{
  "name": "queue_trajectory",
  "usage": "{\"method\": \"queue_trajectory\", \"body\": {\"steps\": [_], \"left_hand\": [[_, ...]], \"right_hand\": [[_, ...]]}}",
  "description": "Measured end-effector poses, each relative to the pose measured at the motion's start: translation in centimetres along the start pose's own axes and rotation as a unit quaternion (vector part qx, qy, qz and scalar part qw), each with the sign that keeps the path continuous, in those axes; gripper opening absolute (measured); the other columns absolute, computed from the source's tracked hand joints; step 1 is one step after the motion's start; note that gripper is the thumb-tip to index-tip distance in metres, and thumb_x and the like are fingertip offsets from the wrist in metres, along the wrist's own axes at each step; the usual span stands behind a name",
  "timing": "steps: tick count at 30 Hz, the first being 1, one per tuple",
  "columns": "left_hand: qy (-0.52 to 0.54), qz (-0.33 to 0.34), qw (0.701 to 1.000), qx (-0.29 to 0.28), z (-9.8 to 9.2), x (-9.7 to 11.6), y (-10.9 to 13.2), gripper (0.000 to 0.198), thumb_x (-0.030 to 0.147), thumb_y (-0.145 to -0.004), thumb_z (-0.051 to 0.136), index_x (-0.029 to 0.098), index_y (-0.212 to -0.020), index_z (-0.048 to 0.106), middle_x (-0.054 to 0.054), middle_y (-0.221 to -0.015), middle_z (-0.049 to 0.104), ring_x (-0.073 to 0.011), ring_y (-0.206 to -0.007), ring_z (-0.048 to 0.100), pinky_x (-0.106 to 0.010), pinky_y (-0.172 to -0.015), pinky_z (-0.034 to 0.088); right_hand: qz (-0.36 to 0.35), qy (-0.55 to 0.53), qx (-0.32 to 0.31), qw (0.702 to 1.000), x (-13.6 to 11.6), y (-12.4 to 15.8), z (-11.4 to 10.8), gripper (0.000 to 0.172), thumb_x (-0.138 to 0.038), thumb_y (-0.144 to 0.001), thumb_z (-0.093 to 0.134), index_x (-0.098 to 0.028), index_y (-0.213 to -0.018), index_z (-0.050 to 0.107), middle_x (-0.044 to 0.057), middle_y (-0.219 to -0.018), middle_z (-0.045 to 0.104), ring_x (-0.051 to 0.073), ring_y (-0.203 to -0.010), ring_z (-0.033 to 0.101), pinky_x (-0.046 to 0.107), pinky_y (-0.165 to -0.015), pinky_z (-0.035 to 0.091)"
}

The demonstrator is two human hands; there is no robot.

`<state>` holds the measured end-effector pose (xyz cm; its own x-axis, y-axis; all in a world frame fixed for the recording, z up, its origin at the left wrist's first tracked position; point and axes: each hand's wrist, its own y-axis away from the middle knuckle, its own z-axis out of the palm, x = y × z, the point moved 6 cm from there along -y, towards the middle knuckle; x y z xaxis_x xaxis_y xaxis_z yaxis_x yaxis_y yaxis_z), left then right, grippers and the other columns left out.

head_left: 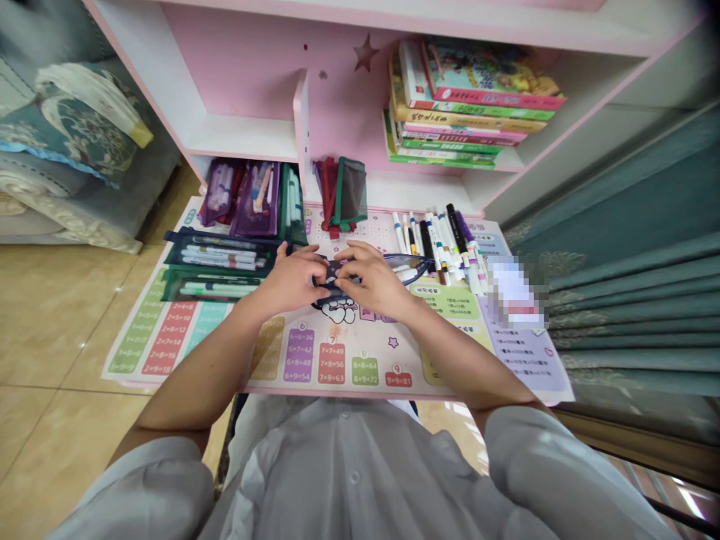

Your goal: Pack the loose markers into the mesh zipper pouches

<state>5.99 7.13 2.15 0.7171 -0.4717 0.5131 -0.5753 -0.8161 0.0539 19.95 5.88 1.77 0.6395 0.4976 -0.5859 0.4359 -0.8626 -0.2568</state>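
My left hand (292, 279) and my right hand (374, 281) meet above the desk mat, with their fingers on a pair of dark-framed eyeglasses (408, 264). The middle of the frame is mostly hidden between my fingers, while a lens and rim stick out to the right of my right hand. The eyeglasses are just above a printed multiplication-table desk mat (331, 360), and a cartoon picture on the mat shows beneath my hands. I cannot tell whether the eyeglasses touch the mat.
Mesh pencil pouches (219, 255) lie left of my hands, and a bunch of marker pens (436, 244) lies beyond my right hand. A pink shelf unit (241, 135) holds stacked books (472, 105). A teal curtain (635, 300) hangs to the right, above a tiled floor.
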Motion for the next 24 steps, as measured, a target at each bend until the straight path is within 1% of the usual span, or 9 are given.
{"method": "queue_trajectory", "body": {"steps": [4, 9, 15, 21, 24], "left_hand": [[0.002, 0.008, 1.0, 0.002, 0.0, 0.1, 0.0, 0.023, 0.021, -0.074, 0.078, 0.017, -0.063, 0.058, -0.002, -0.11, 0.075, -0.0361, -0.142, 0.044, -0.075, -0.113, 0.008], [0.005, 0.007, 1.0, -0.001, 0.0, 0.1, 0.1, 0.024, 0.021, -0.074, 0.078, 0.017, -0.063, 0.057, -0.003, -0.111, 0.074, -0.0368, -0.141, 0.045, -0.076, -0.113, 0.009], [0.002, 0.013, 1.0, -0.001, 0.1, 0.0, 0.1, 0.023, 0.023, -0.074, 0.077, 0.017, -0.064, 0.058, -0.004, -0.113, 0.074, -0.0363, -0.14, 0.046, -0.076, -0.112, 0.01], [-0.002, 0.011, 1.0, 0.001, 0.0, -0.2, 0.1, 0.021, 0.025, -0.074, 0.075, 0.017, -0.064, 0.058, -0.003, -0.106, 0.075, -0.038, -0.139, 0.047, -0.077, -0.111, 0.011], [-0.005, 0.01, 1.0, -0.001, 0.0, -0.4, 0.0, 0.021, 0.025, -0.074, 0.075, 0.017, -0.064, 0.059, -0.003, -0.105, 0.075, -0.0374, -0.139, 0.047, -0.077, -0.111, 0.012]], "right_hand": [[0.002, -0.002, -0.005, 1.0, 0.0, 0.0, 0.0, 0.014, -0.021, -0.084, 0.064, -0.022, -0.072, 0.071, 0.006, -0.118, 0.069, 0.034, -0.137, 0.046, 0.06, -0.114, 0.036], [0.0, -0.008, -0.01, 1.0, 0.2, 0.0, 0.0, 0.015, -0.023, -0.084, 0.064, -0.023, -0.071, 0.07, 0.005, -0.118, 0.069, 0.034, -0.138, 0.045, 0.06, -0.114, 0.036], [0.002, -0.003, -0.009, 1.0, 0.3, 0.0, 0.1, 0.015, -0.022, -0.084, 0.065, -0.023, -0.069, 0.069, 0.006, -0.117, 0.07, 0.035, -0.137, 0.047, 0.061, -0.113, 0.037], [0.003, 0.007, -0.001, 1.0, 0.8, 0.0, -0.1, 0.016, -0.023, -0.083, 0.063, -0.023, -0.069, 0.068, 0.006, -0.118, 0.069, 0.035, -0.138, 0.046, 0.061, -0.114, 0.034], [0.008, 0.009, 0.0, 1.0, 1.0, 0.0, -0.2, 0.017, -0.023, -0.084, 0.063, -0.023, -0.067, 0.066, 0.005, -0.119, 0.069, 0.034, -0.138, 0.046, 0.061, -0.115, 0.034]]}}
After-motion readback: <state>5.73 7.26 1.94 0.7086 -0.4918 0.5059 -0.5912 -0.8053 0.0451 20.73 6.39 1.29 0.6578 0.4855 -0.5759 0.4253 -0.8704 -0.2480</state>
